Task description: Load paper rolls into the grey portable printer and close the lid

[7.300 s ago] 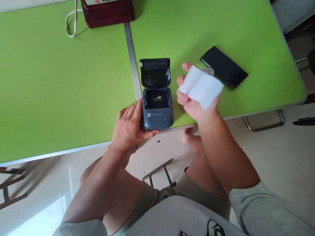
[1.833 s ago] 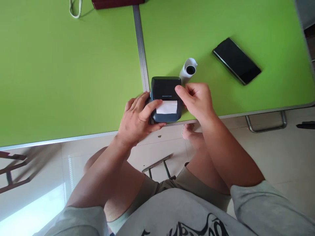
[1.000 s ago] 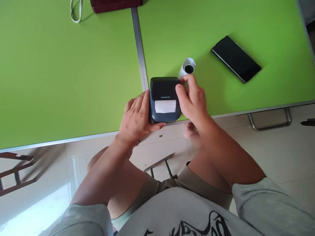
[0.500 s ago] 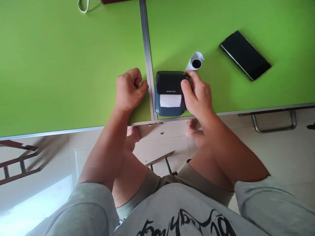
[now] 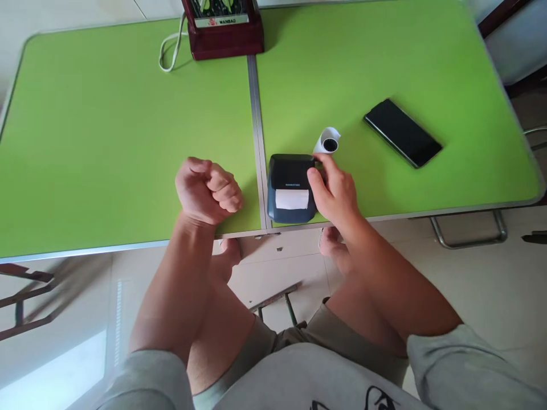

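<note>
A small dark blue and black label printer point(image 5: 292, 171) lies near the front edge of the table, just right of the metal seam. From its slot hangs a white paper strip. My right hand point(image 5: 335, 191) grips the printer's right side, with the thumb on its top and the fingers behind its upper corner. A white paper roll point(image 5: 318, 141) with a black core is right behind those fingers. To the left of the seam, my left hand point(image 5: 207, 188) is closed in a fist, palm side turned up, apart from the printer. I see nothing in it.
On the right of the green table point(image 5: 106, 131) lies a black phone point(image 5: 402, 132). A dark red stand point(image 5: 226, 41) with a white cord point(image 5: 170, 54) is at the back, over the seam. Below the front edge, a metal bar point(image 5: 470, 244) shows at the right.
My view has tilted up, so the back of the table and the red stand show. My left hand has turned over into a palm-up fist, a little further left. My right hand stays on the printer.
</note>
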`<act>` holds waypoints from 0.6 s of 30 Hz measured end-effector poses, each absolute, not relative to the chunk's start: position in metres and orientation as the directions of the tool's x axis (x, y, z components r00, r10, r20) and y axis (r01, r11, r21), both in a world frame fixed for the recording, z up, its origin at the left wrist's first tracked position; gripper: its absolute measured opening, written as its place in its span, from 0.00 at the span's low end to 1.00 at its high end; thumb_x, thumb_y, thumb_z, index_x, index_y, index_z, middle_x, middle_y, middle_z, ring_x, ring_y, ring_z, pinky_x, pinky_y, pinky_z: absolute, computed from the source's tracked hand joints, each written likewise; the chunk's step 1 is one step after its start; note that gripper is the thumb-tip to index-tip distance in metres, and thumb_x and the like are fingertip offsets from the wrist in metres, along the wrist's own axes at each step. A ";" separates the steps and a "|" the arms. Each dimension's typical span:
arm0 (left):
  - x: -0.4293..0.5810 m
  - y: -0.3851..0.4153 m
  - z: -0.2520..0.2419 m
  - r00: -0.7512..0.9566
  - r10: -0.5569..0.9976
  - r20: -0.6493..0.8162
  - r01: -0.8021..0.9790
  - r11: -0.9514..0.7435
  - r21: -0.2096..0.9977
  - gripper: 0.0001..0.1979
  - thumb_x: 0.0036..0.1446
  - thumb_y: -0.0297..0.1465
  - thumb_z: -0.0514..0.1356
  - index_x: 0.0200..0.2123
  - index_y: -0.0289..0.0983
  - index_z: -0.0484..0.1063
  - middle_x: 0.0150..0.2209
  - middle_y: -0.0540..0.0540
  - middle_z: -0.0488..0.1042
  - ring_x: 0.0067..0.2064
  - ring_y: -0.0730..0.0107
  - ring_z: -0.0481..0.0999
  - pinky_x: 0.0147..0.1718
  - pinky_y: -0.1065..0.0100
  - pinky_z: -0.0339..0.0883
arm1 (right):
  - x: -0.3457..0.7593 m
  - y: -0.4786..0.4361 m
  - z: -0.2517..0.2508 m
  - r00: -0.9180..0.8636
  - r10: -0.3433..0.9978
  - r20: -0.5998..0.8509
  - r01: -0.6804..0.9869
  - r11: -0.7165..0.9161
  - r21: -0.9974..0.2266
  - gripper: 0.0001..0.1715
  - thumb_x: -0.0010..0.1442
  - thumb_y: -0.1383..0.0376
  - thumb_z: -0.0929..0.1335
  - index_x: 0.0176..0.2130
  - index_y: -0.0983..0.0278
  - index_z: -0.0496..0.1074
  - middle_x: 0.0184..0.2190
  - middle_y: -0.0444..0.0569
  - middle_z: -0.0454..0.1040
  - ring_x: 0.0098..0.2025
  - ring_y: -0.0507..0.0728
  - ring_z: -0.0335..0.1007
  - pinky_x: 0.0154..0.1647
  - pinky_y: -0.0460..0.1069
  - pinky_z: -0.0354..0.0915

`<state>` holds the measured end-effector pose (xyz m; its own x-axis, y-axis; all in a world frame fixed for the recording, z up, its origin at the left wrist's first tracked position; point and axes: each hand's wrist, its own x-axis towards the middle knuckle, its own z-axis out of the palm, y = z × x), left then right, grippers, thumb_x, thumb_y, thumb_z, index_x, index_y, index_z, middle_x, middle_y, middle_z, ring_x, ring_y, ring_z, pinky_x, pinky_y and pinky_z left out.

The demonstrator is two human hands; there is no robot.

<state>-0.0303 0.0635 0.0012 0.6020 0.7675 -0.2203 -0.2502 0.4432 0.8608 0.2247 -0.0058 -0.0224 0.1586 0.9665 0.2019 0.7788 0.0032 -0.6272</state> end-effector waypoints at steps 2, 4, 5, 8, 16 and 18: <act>-0.025 0.051 0.004 0.646 0.752 -0.131 -0.280 0.393 0.876 0.41 0.53 0.57 0.66 0.14 0.41 0.40 0.14 0.57 0.36 0.14 0.82 0.42 0.11 0.73 0.44 | 0.225 -0.005 -0.023 0.162 0.966 0.203 0.781 0.001 -0.625 0.40 0.69 0.41 0.54 0.55 0.65 0.75 0.24 0.48 0.73 0.28 0.59 0.69 0.29 0.52 0.56; -0.018 0.037 0.008 0.586 0.795 -0.157 -0.296 0.390 0.872 0.41 0.53 0.54 0.70 0.15 0.39 0.44 0.15 0.58 0.41 0.14 0.83 0.44 0.10 0.75 0.43 | 0.226 -0.005 -0.024 0.157 0.966 0.208 0.781 0.007 -0.625 0.40 0.69 0.40 0.54 0.56 0.64 0.75 0.24 0.48 0.73 0.27 0.58 0.69 0.29 0.52 0.56; -0.014 0.030 0.009 0.558 0.811 -0.177 -0.306 0.399 0.865 0.40 0.52 0.54 0.72 0.17 0.39 0.46 0.16 0.58 0.43 0.15 0.83 0.45 0.10 0.75 0.42 | 0.226 -0.005 -0.024 0.155 0.965 0.213 0.781 0.013 -0.625 0.40 0.69 0.40 0.54 0.56 0.64 0.75 0.24 0.48 0.73 0.27 0.58 0.69 0.30 0.51 0.56; -0.006 0.015 0.010 0.453 0.866 -0.211 -0.329 0.382 0.863 0.32 0.50 0.51 0.74 0.22 0.39 0.57 0.21 0.58 0.54 0.15 0.85 0.47 0.10 0.75 0.44 | 0.227 -0.006 -0.026 0.148 0.961 0.232 0.781 0.030 -0.623 0.40 0.70 0.40 0.54 0.56 0.64 0.75 0.24 0.47 0.73 0.27 0.57 0.69 0.29 0.51 0.56; -0.009 0.008 -0.013 0.048 0.974 0.222 -0.053 -0.219 0.974 0.10 0.44 0.21 0.60 0.19 0.38 0.63 0.27 0.50 0.65 0.30 0.75 0.68 0.29 0.68 0.61 | 0.227 -0.004 -0.027 0.157 0.961 0.228 0.794 0.015 -0.607 0.38 0.68 0.44 0.55 0.56 0.65 0.75 0.25 0.49 0.75 0.28 0.59 0.69 0.29 0.52 0.56; -0.016 0.012 -0.016 0.044 0.953 0.301 0.033 -0.303 0.953 0.12 0.52 0.24 0.58 0.18 0.39 0.64 0.22 0.50 0.64 0.26 0.73 0.63 0.25 0.65 0.54 | 0.227 -0.004 -0.027 0.153 0.960 0.236 0.799 0.020 -0.602 0.37 0.69 0.44 0.55 0.56 0.64 0.75 0.26 0.49 0.75 0.29 0.59 0.70 0.30 0.52 0.56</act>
